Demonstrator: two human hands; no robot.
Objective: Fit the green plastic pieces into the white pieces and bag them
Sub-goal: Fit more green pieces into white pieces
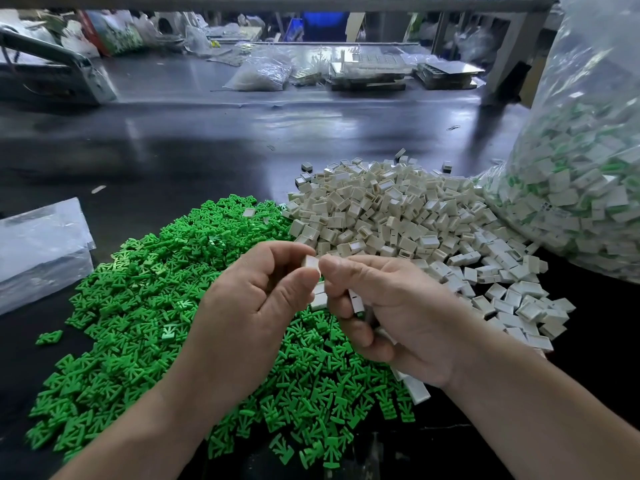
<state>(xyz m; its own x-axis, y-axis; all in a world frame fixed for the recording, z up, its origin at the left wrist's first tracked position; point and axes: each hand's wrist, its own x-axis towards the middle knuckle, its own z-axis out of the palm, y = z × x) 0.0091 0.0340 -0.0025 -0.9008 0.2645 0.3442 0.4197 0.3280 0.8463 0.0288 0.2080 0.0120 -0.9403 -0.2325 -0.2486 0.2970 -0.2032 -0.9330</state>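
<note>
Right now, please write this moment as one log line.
left hand: pinches white piece | right hand: holds spare white pieces | green pile: below hands

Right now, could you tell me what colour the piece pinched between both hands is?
The piece is white; the head view shows it best.

The right hand (391, 317) hides most of its white pieces (356, 301).

glossy dark table (180, 133), cluttered far edge
</note>
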